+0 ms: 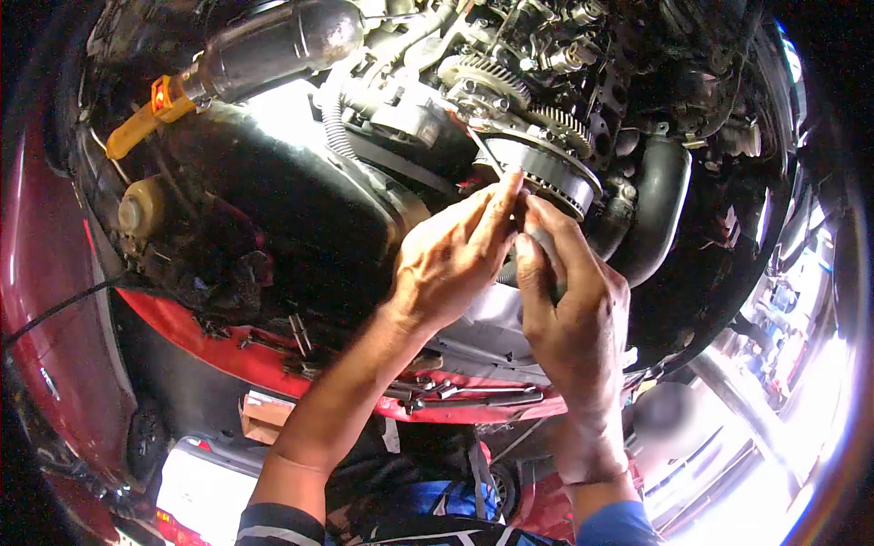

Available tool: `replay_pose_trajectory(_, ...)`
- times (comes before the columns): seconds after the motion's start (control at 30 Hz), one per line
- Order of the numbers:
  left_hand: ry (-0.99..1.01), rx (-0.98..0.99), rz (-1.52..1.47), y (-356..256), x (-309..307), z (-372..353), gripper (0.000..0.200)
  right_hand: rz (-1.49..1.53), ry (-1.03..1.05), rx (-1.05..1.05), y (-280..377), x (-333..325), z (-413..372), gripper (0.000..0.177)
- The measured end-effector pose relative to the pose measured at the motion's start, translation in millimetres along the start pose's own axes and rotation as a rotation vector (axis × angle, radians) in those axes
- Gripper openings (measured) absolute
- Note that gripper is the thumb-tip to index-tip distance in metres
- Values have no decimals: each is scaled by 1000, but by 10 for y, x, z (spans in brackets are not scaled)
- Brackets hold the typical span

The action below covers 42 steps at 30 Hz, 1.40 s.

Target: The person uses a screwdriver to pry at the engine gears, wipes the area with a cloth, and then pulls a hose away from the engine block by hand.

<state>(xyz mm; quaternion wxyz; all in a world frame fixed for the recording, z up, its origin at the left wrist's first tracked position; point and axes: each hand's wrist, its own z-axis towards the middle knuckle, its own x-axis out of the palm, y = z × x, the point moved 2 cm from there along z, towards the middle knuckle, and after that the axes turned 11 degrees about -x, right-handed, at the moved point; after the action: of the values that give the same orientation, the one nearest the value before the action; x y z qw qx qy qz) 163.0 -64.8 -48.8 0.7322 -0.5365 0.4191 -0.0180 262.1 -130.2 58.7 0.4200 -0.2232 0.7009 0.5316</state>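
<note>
Both my hands reach into an open red car's engine bay. My left hand (pixel 455 259) stretches its fingers up to the rim of a round toothed pulley (pixel 546 168) at the engine's front. My right hand (pixel 574 309) is closed around a grey tool handle (pixel 544 244) held just below that pulley, thumb alongside it. Two toothed cam sprockets (pixel 482 77) sit above the pulley on the exposed engine.
A black cylinder with an orange-yellow handle (pixel 150 114) lies at upper left. Loose wrenches and sockets (pixel 455 393) rest on the red front panel (pixel 209 341). A thick black hose (pixel 660 205) curves to the right. A small cardboard box (pixel 264 414) sits below.
</note>
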Motion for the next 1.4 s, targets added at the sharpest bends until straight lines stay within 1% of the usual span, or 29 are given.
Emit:
replay_pose_trajectory(0.03,-2,18,10,7,9,6,57,-31,22,23,10,-16,14,31)
replay_pose_trajectory(0.07,60,-6,-1,-2,18,8,55,-102,70,51,10,-31,46,28)
replay_pose_trajectory(0.17,10,-17,-73,-9,22,5,52,118,28,102,-67,40,82,25)
replay_pose_trajectory(0.2,31,-31,-63,-21,8,8,52,179,37,177,-100,61,64,23)
replay_pose_trajectory(0.27,71,-58,-37,-39,-29,27,53,220,-17,148,-210,137,1,22)
replay_pose_trajectory(0.33,58,-45,-31,-7,1,22,51,247,-49,148,-253,171,-41,21)
replay_pose_trajectory(0.43,45,-25,-10,18,34,-16,49,244,-105,0,-343,241,-102,21)
replay_pose_trajectory(0.47,41,-18,-16,17,22,-18,48,302,-100,67,-331,243,-132,20)
replay_pose_trajectory(0.57,65,-30,-11,-41,-46,0,45,462,-176,142,-400,333,-217,19)
replay_pose_trajectory(0.63,58,1,14,-19,-19,-7,46,509,-213,153,-356,365,-230,18)
replay_pose_trajectory(0.67,106,-10,32,-8,-16,-21,56,551,-219,165,-358,381,-242,18)
replay_pose_trajectory(0.7,118,-15,49,-2,-13,-25,58,592,-225,177,-362,394,-254,18)
replay_pose_trajectory(0.73,125,-10,66,-2,-22,-21,57,558,-186,218,-341,369,-239,19)
replay_pose_trajectory(0.77,130,-5,83,-9,-33,-13,57,506,-210,193,-327,366,-224,20)
replay_pose_trajectory(0.83,132,-4,106,0,-10,-25,57,501,-163,282,-262,323,-218,22)
replay_pose_trajectory(0.93,134,-19,133,4,11,-15,56,403,-117,354,-256,340,-260,24)
replay_pose_trajectory(1.03,149,-22,170,-33,-18,-12,54,289,-61,295,-349,396,-275,24)
replay_pose_trajectory(1.07,173,-35,171,-25,-15,-16,51,421,-135,277,-413,472,-310,29)
replay_pose_trajectory(1.17,149,1,191,-31,-22,-28,48,593,-71,368,-430,477,-342,36)
replay_pose_trajectory(1.2,149,5,196,-19,-4,-37,48,563,-51,321,-457,478,-358,40)
replay_pose_trajectory(1.3,87,44,225,-6,31,-48,46,635,-59,382,-554,529,-384,41)
replay_pose_trajectory(1.4,114,46,261,-31,44,5,41,715,-149,361,-683,606,-373,41)
